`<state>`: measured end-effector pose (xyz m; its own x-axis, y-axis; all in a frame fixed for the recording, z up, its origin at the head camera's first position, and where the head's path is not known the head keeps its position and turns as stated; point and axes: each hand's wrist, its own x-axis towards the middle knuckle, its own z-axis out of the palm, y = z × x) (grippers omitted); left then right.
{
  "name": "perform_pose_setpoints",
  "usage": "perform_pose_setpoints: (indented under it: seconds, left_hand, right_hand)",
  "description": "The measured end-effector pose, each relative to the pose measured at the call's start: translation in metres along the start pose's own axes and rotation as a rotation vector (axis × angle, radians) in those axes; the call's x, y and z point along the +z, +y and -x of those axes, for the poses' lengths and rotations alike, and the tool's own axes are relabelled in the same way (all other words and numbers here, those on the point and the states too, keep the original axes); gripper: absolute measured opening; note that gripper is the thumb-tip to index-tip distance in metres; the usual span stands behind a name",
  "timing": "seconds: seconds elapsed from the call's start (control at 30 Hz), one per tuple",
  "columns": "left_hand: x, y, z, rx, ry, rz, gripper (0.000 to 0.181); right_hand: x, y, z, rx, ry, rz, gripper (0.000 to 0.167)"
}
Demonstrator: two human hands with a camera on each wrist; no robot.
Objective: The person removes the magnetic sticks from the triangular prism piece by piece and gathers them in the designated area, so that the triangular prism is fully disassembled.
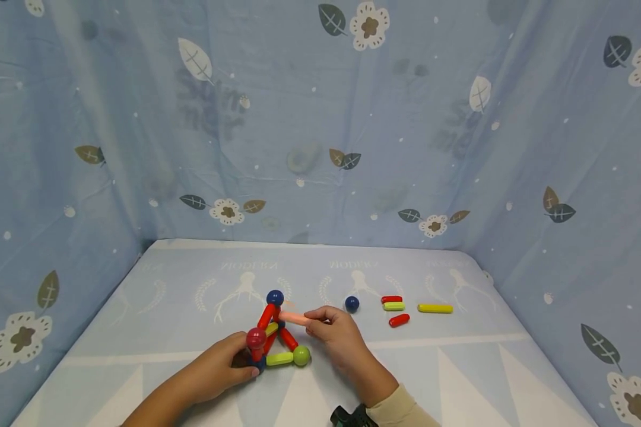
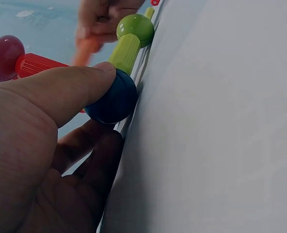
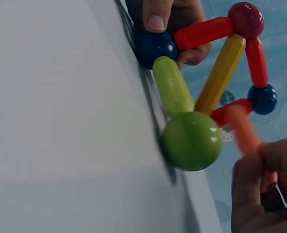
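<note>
1. Your right hand [image 1: 339, 338] pinches the orange rod [image 1: 295, 319], its fingers closed around the right end.
2. From those fingers, the rod's long axis runs roughly sideways, its free end pointing left at the ball-and-rod frame [image 1: 288, 340]. You cannot tell whether it touches.
3. Your left hand [image 1: 221, 365] grips the frame's near blue ball [image 1: 259, 363], thumb pressed on it. The green ball [image 1: 301, 356] lies nearer your right hand.
4. The tabletop [image 1: 181, 320] carries a patterned cloth. A loose blue ball [image 1: 352, 304], short rods [image 1: 393, 306] and a yellow rod [image 1: 435, 308] lie to your right; blue fabric [image 1: 278, 130] hangs behind.
</note>
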<state>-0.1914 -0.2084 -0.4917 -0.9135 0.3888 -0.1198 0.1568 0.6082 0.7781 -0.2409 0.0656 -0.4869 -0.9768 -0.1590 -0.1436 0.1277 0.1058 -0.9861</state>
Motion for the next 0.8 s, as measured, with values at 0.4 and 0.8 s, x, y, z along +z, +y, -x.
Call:
perform_pose_setpoints:
  seconds: [0.4, 0.8]
  left_hand:
    - [0.000, 0.000, 0.001, 0.013, 0.003, -0.003, 0.037]
    - [0.000, 0.003, 0.001, 0.003, -0.004, 0.005, 0.037]
  right_hand:
    - [-0.008, 0.005, -0.003, 0.009, -0.046, 0.114, 0.019]
    - [-0.047, 0.002, -0.011, 0.009, 0.020, 0.162, 0.024]
